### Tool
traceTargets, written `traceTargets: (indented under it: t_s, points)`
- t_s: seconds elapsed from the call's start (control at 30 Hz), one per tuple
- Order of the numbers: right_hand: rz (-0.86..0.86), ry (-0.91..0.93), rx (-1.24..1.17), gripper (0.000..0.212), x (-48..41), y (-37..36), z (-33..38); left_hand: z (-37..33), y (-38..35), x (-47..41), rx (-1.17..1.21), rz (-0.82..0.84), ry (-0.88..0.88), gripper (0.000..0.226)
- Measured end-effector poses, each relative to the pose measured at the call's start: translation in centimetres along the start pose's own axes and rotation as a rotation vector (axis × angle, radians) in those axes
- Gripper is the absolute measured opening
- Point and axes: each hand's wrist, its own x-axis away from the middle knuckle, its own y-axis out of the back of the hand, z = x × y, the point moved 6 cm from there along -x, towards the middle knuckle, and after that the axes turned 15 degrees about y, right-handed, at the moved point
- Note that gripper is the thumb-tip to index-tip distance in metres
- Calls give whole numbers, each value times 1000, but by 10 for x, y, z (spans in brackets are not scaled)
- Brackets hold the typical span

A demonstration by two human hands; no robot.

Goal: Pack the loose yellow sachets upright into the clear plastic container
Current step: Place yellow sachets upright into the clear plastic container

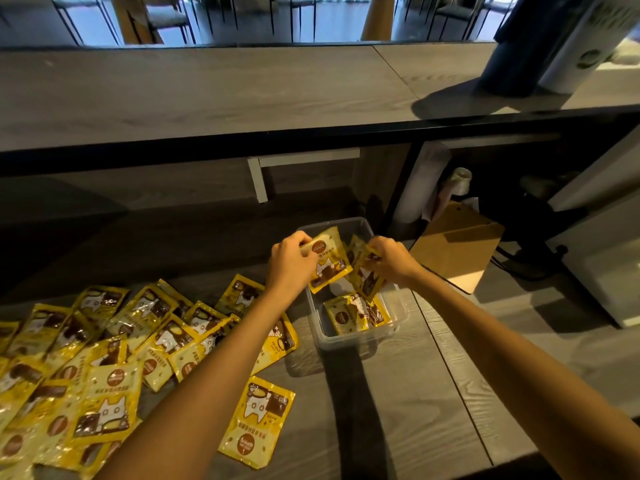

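Observation:
A clear plastic container (349, 341) stands on the grey table right of centre. A few yellow sachets (356, 313) lean at its near end. My left hand (291, 263) pinches one yellow sachet (329, 261) by its left edge, held tilted over the container's far half. My right hand (393, 259) grips another sachet (365, 275) just right of it, also above the container. Several loose yellow sachets (104, 368) lie spread flat over the table's left side, and one single sachet (258, 422) lies alone under my left forearm.
A brown cardboard box (457, 244) stands right of the container. A raised counter shelf (207, 95) runs across above the table, with a dark and white cylinder (550, 50) on its right end. White equipment (609, 271) fills the far right.

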Motion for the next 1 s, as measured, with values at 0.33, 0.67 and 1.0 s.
traceTargets:
  t_s: [0.33, 0.67, 1.0]
  points:
    - [-260, -90, -563, 24, 4, 18, -18, -4, -7, -11, -17, 86, -38, 17]
    - [-268, -145, -1154, 37, 7, -10, -15, -4, -9, -11, 149, 244, 73, 48]
    - [-183, -129, -971, 26, 1, -20, -18, -11, -6, -4, 110, 142, -51, 30]
